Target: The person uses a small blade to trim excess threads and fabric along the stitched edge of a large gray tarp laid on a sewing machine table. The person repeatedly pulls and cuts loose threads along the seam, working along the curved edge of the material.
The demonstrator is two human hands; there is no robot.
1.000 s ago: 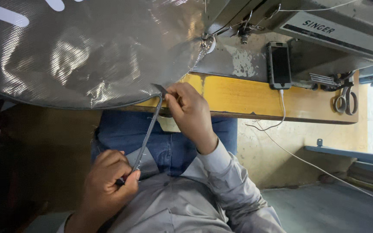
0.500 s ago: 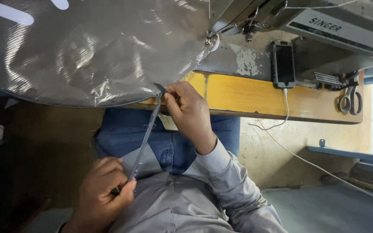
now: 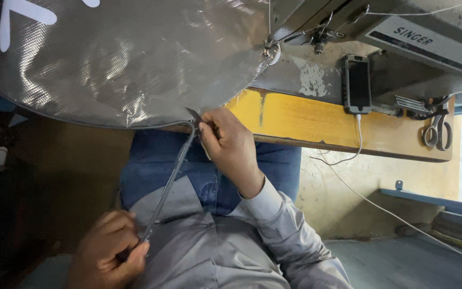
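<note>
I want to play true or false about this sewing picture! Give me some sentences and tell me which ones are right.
1. The right hand pinches the edge of the shiny grey fabric. True.
2. The left hand holds the lower end of a thin grey strip. True.
3. The phone lies on the person's lap. False: it is propped against the sewing machine.
4. The scissors are in one hand. False: they rest at the far end of the yellow table.
5. The strip hangs loose. False: it runs straight between the hands.
</note>
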